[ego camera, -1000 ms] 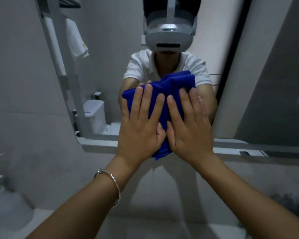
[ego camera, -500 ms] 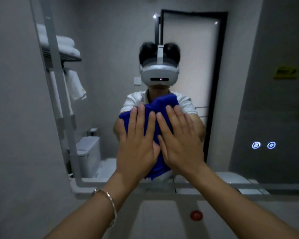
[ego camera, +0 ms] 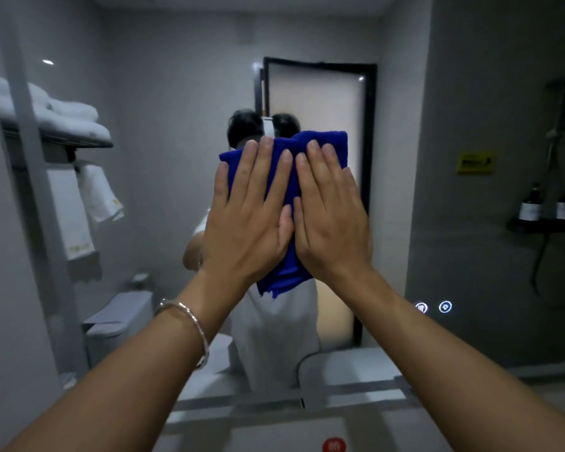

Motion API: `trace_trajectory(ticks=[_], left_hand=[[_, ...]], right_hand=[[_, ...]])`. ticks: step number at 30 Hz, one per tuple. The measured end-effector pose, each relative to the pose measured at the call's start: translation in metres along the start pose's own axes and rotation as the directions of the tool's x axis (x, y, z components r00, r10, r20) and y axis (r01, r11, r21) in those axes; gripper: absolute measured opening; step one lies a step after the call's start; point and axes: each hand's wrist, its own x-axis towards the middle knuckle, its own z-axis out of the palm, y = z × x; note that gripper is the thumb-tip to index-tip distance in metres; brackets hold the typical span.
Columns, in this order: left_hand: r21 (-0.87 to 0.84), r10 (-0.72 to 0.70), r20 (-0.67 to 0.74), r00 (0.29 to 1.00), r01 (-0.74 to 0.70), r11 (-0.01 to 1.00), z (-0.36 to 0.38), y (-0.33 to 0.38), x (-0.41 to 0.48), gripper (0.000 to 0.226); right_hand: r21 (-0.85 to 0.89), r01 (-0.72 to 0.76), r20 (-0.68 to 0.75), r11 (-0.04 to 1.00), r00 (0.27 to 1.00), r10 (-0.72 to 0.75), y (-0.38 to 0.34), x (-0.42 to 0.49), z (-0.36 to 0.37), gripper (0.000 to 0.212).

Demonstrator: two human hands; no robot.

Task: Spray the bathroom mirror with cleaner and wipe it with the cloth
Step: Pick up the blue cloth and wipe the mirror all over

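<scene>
The blue cloth is spread flat against the bathroom mirror, roughly at the middle of the glass and level with the reflected head of the person. Its top edge shows above the fingertips and a ragged lower corner hangs out below the heels of the palms.

Both hands lie on it side by side, thumbs touching or nearly so. The left hand is flat, fingers straight and slightly fanned, palm pushing the cloth onto the glass; nothing is pinched or curled around. The right hand does the same on the cloth's right half, fingers extended upward and close together. So neither hand grips: each is fully open and holds the cloth only by pressing it against the mirror. A thin silver bracelet sits on the left wrist.

Reflected in the mirror: a dark-framed frosted door behind the person, folded white towels on a rack at upper left with more hanging below it, a white toilet at lower left, and at right a dark shower shelf carrying two bottles. Two small lit touch icons glow on the glass near the right forearm, and a yellow sign is seen above them
</scene>
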Motion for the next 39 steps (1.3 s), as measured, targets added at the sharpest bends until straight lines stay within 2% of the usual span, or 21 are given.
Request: trace_trajectory(ticks=[9,15,19,28,33,39], left_hand=[[0.015,-0.027,-0.018,0.999,0.027,1.000,0.003,0.019,0.002,0.059],[-0.034,-0.034,-0.035,0.999,0.033,0.999,0.016,0.076,0.021,0.059],[-0.060,-0.035,-0.035,0.999,0.033,0.998,0.033,0.141,0.044,0.058],[-0.094,-0.027,-0.064,0.998,0.021,0.995,0.083,0.339,0.121,0.058],[-0.093,0.015,-0.055,0.998,-0.020,0.995,0.107,0.442,0.166,0.059],[-0.069,0.077,-0.014,0.997,-0.077,0.995,0.124,0.516,0.199,0.060]], right_hand=[[-0.055,0.118,0.042,0.991,0.992,-0.116,0.022,-0.001,-0.009,0.051],[-0.069,0.145,0.058,0.987,0.988,-0.141,0.077,-0.012,-0.031,0.050],[-0.064,0.135,0.079,0.989,0.988,-0.129,0.142,-0.025,-0.057,0.051],[-0.081,0.131,0.047,0.988,0.991,-0.127,0.341,-0.058,-0.138,0.051],[-0.112,0.061,0.084,0.992,0.995,-0.052,0.445,-0.078,-0.185,0.051],[-0.125,-0.004,0.037,0.992,0.999,0.008,0.519,-0.095,-0.212,0.050]])
